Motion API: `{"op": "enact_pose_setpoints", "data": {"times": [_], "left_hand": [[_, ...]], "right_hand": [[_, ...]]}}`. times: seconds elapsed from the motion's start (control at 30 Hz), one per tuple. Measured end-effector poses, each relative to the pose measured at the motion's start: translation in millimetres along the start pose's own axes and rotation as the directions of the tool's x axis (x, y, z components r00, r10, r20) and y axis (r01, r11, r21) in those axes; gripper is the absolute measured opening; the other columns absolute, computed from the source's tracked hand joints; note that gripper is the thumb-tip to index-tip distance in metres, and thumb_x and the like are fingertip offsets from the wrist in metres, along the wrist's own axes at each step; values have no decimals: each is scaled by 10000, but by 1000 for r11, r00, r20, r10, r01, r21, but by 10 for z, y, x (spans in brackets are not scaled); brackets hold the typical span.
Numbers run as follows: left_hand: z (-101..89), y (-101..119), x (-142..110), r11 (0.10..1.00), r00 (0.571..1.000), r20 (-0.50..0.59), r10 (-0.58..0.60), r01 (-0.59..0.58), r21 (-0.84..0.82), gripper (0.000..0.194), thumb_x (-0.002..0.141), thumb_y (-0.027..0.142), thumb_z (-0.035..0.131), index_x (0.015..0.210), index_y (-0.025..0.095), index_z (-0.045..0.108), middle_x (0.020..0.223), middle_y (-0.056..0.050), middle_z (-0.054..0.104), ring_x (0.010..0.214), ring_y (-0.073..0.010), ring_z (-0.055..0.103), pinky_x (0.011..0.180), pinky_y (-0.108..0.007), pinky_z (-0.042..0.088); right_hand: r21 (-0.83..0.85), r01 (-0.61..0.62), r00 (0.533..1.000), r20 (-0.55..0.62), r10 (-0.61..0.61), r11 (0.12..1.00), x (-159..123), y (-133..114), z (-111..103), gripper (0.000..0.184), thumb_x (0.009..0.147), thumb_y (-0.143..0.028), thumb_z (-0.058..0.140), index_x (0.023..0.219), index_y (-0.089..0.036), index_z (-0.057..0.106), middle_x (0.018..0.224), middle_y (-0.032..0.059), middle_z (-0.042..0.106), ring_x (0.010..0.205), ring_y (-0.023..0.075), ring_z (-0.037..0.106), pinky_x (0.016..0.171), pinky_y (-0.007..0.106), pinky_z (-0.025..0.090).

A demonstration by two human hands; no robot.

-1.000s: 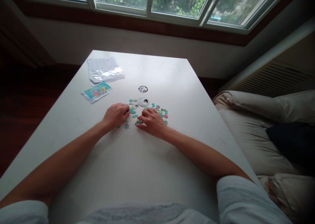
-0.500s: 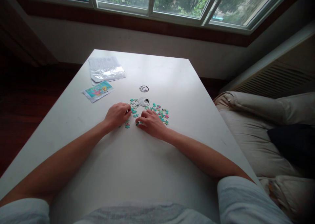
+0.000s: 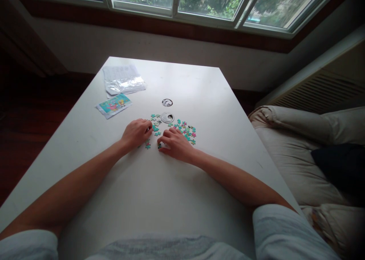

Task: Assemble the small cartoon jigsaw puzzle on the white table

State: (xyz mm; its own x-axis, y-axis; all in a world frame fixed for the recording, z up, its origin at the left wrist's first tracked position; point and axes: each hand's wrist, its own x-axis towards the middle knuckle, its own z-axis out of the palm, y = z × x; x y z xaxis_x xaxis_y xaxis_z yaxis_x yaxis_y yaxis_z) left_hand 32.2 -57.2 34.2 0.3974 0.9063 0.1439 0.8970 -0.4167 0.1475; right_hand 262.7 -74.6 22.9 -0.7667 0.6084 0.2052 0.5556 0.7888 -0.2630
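Observation:
Small turquoise, pink and yellow jigsaw puzzle pieces (image 3: 188, 133) lie scattered on the white table around both hands. My right hand (image 3: 177, 142) has its thumb and index finger closed on a dark-patterned puzzle piece (image 3: 159, 145) close to the tabletop. To the left, my left hand (image 3: 136, 133) rests with curled fingers at the edge of the pieces; what its fingertips hold, if anything, is hidden. A few loose pieces (image 3: 147, 144) lie just below the left fingers. More pieces (image 3: 155, 117) sit beyond them, beside a round metal disc (image 3: 167, 117).
At the table's (image 3: 159, 191) far left lie a picture card (image 3: 115, 104) in turquoise and pink and a clear plastic bag with papers (image 3: 122, 79). A round hole (image 3: 167, 102) is cut beyond the disc. A beige sofa (image 3: 282, 153) stands at the right.
My right thumb and index finger have shifted slightly, and the puzzle piece between them shows more clearly. My left hand looks almost unmoved.

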Motion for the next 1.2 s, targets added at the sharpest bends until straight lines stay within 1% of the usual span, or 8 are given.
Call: {"op": "enact_pose_setpoints", "data": {"times": [0.13,0.23,0.33,0.43,0.57,0.77,0.93,1.2], "left_hand": [[19,4,1,1000,999,-23,25,-25,-5,183,969,310,495,875,220,624,878,-52,681,845,-224,597,751,-349,419],[41,3,-1,998,997,-37,63,-64,0,199,975,313,501,861,213,629,866,-54,671,844,-226,587,766,-355,422],[56,16,-7,990,989,-49,140,-141,-15,201,975,311,521,860,205,647,882,-59,670,862,-227,581,803,-362,428],[57,50,-21,967,966,-70,248,-251,-40,181,980,289,525,900,206,664,915,-58,671,878,-220,574,824,-360,427],[58,109,-44,916,917,-67,394,-398,-58,190,1005,274,498,989,227,682,905,-49,653,864,-205,563,780,-335,416],[88,164,-70,851,855,-50,516,-518,-82,233,993,257,533,1171,274,682,1069,-59,669,978,-209,572,866,-347,436],[99,169,-78,838,845,-33,534,-534,-110,253,991,257,538,1199,278,680,1142,-59,679,1037,-214,576,932,-365,448],[107,171,-77,833,842,-27,539,-538,-131,265,980,263,551,1215,263,673,1206,-52,686,1106,-223,584,987,-386,456]], "right_hand": [[64,-14,1000,26,12,998,3,-27,-43,230,889,-353,739,1079,-247,666,1115,82,642,1059,262,506,952,394,364],[187,-8,1000,19,5,982,6,-13,-100,125,890,-248,717,994,-230,650,1021,56,682,1010,234,540,938,372,376],[419,-29,999,29,18,908,5,71,-200,46,896,-166,659,877,-203,639,864,16,691,857,170,584,857,305,414],[578,-116,993,59,101,808,-6,208,-320,55,889,-151,617,895,-188,658,858,10,706,789,138,613,753,251,436],[482,-258,965,93,244,838,-25,365,-420,60,847,-149,639,853,-191,681,789,-11,701,744,125,608,719,238,412],[429,-295,956,141,259,854,-19,440,-386,51,839,-158,658,848,-190,696,785,-15,694,741,112,595,715,223,386],[397,-304,952,150,265,866,-3,414,-283,75,835,-142,652,863,-196,695,753,-25,671,704,105,575,678,213,361],[259,-228,973,37,226,938,-13,418,-157,107,825,-113,637,831,-205,690,743,-18,670,739,134,541,736,240,338]]}}
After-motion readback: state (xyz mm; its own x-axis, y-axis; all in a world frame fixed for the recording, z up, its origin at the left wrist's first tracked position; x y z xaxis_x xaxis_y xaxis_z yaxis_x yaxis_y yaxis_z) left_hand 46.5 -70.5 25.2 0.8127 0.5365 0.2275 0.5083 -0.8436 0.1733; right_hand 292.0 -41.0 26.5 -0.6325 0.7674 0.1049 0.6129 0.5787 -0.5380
